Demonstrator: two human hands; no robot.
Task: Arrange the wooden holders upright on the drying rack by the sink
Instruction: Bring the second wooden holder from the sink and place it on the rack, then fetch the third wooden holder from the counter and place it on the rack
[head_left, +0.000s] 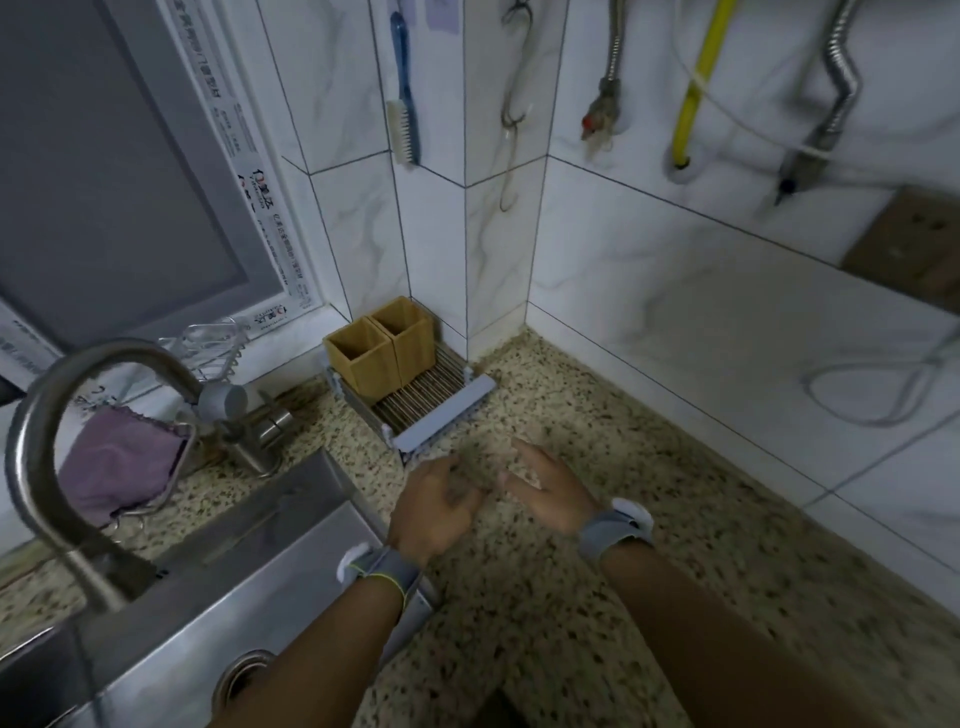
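Two square wooden holders stand upright side by side on the small drying rack (441, 413) in the tiled corner: the front holder (361, 358) and the rear holder (410, 335), touching each other, open tops up. The rack has thin metal bars and a grey front rail. My left hand (436, 506) and my right hand (545, 491) hover over the speckled counter just in front of the rack, close together, fingers loosely spread and blurred, holding nothing. Both wrists wear grey bands.
A steel sink (249, 587) with a curved faucet (57, 441) lies to the left, a purple cloth (122, 460) in a wire holder beside it. A brush (402, 104), hoses and a yellow pipe (696, 88) hang on the tiled wall. Granite counter (623, 519) extends right.
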